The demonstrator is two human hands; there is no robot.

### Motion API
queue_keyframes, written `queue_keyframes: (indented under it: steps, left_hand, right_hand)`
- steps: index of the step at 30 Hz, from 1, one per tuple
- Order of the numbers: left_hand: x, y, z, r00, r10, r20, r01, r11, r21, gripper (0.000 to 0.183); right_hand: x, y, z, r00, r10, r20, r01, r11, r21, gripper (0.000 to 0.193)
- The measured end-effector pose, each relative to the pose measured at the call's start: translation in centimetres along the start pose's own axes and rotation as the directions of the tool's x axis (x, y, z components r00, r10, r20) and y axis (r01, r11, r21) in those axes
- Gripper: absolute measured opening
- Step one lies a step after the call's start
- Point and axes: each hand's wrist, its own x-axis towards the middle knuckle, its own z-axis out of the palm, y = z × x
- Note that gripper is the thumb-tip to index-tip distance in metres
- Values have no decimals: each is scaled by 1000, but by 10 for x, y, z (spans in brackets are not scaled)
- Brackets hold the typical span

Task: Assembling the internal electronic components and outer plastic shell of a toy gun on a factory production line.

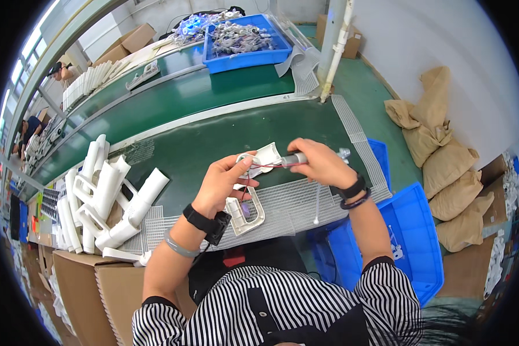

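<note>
My left hand point(222, 183) grips a white plastic housing piece point(263, 157) above the green workbench point(179, 144). My right hand point(320, 162) pinches a small grey cylindrical motor point(293, 159) right beside that piece. Thin red and black wires point(266, 166) run from the motor toward my left hand. A second white plastic shell with a handle-like opening point(245, 212) lies flat on the white mesh mat point(288, 202) just below my left hand. Each wrist wears a black band.
A heap of white plastic housings point(106, 199) lies left of me over a cardboard box point(81, 288). A blue crate of small parts point(245, 40) stands at the far end. Another blue bin point(409, 242) sits at my right, and tan sacks point(444, 161) line the wall.
</note>
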Motion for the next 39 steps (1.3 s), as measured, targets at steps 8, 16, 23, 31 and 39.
queue_keyframes:
  steps: [8, 16, 23, 31, 39]
  left_hand:
    - [-2, -76, -52, 936, -67, -346, -121, 861, -494, 41]
    - [0, -102, -68, 926, -132, -354, -52, 884, -465, 43]
    - [-6, -105, -66, 947, -29, -321, -84, 939, -333, 42]
    - [-15, -93, -73, 845, 430, -318, -109, 720, 685, 28]
    - [-30, -86, -70, 793, 533, -296, 17, 466, 885, 20]
  right_hand:
    - [95, 3, 99, 968, -252, -12, 242, 941, -236, 41]
    - [64, -9, 128, 976, -214, 39, 198, 804, -561, 46]
    - [24, -28, 130, 975, -215, -46, 143, 778, -612, 42]
    - [36, -35, 121, 997, -76, -5, 61, 834, -549, 46]
    - [37, -28, 130, 972, -219, -91, 175, 921, -347, 38]
